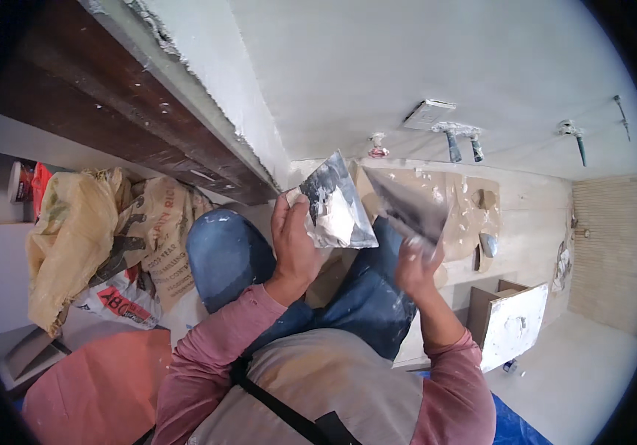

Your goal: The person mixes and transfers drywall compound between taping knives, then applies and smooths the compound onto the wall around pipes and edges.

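My left hand (296,248) grips a wide metal putty knife (324,180), its blade angled up and smeared with grey. A lump of white putty (336,222) lies on that blade. Closed around a second wide putty knife (412,204), my right hand (416,268) is just to the right, and motion blurs its blade. The two blades are close together above my bent knees (231,248), with a narrow gap between them. Both handles are mostly hidden by my fingers.
A grey-white wall (333,67) rises ahead, with pipe stubs (454,146) and a plate (430,113) sticking out. Dark wooden boards (111,96) run along the upper left, above sacks (74,230). Stained cardboard (467,196) covers floor at right, near a white-topped box (515,326).
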Motion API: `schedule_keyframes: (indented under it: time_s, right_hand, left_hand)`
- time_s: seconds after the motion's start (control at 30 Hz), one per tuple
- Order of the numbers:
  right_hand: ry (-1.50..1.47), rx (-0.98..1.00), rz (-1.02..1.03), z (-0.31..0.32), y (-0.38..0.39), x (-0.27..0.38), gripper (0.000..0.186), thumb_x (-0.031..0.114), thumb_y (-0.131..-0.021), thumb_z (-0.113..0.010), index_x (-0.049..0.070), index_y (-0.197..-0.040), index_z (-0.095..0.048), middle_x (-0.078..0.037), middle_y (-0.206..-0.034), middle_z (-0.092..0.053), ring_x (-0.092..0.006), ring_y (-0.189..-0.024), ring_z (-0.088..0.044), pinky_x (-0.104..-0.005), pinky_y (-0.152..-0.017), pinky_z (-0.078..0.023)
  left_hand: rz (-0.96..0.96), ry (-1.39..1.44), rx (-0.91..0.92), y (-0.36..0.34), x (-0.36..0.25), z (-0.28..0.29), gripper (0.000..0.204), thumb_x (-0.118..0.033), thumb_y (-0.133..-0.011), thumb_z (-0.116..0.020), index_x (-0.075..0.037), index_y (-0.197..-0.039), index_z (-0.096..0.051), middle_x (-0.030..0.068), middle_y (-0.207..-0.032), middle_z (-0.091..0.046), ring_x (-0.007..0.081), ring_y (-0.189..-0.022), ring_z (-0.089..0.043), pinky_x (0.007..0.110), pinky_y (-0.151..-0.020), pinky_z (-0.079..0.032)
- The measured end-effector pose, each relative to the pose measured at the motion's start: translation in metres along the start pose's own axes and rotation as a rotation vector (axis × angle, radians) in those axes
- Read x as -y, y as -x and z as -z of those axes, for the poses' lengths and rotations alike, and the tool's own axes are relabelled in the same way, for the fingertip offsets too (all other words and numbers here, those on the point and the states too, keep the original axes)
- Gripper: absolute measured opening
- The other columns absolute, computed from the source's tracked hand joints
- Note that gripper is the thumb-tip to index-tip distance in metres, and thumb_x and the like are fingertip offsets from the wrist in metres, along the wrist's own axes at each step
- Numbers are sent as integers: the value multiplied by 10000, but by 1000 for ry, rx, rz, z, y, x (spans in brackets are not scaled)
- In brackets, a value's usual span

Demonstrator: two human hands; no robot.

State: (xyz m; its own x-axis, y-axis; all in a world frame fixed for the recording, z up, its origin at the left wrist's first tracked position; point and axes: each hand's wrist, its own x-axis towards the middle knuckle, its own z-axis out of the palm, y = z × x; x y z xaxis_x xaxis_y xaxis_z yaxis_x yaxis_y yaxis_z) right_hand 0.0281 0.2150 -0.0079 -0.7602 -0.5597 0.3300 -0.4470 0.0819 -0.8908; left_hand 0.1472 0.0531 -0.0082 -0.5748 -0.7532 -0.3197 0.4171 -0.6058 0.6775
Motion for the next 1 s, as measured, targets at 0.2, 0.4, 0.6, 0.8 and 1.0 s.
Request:
schedule_keyframes:
  time_s: [0.2,0.4,0.6,0.8,1.0]
  right_hand:
    - [126,251,544,-6,-18,36,565,54,-792,-573,105,-1354,-566,-224,-1298,-566,-409,-1150,-564,-470,-959,-465]
    - [499,508,222,13,-45,7,692,-79,-643,-585,105,-1309,-600,-208,-1252,-567,-382,-1121,-561,-462,-937,-473]
    - [-898,191,-426,50,-91,3,374,308,-992,-595,44,-1250,-532,-60,-1074,-615,-173,-947,-603,-292,-655,-566]
    - [-885,380,-552,13,-99,-9,389,341,-972,-611,56,-1226,-536,-35,-1015,-599,-141,-849,-595,-282,-511,-543]
    - [-414,629,-515,44,-91,-7,252,183,-913,-704,18,-1064,-587,-36,-830,-628,-103,-687,-622,-256,-526,-516]
  left_hand:
    - [-370,-799,119,-3,-2,3,398,-31,-779,-667,46,-1155,-564,170,-1145,-589,318,-1069,-569,386,-941,-456]
    - [-801,-1190,168,-8,-49,-5,564,-143,-703,-790,108,-1158,-571,243,-1192,-568,384,-1086,-557,414,-959,-439]
    - [325,34,329,-31,-63,-14,288,-92,-942,-554,26,-1204,-574,124,-1144,-647,215,-1036,-664,336,-893,-546]
    - [405,25,426,-12,-54,-36,292,-133,-989,-474,-4,-1241,-548,88,-1105,-662,167,-975,-685,313,-851,-575]
    - [280,-36,401,-32,-81,-42,196,-144,-986,-495,-26,-1118,-581,41,-1011,-644,116,-884,-665,271,-747,-576]
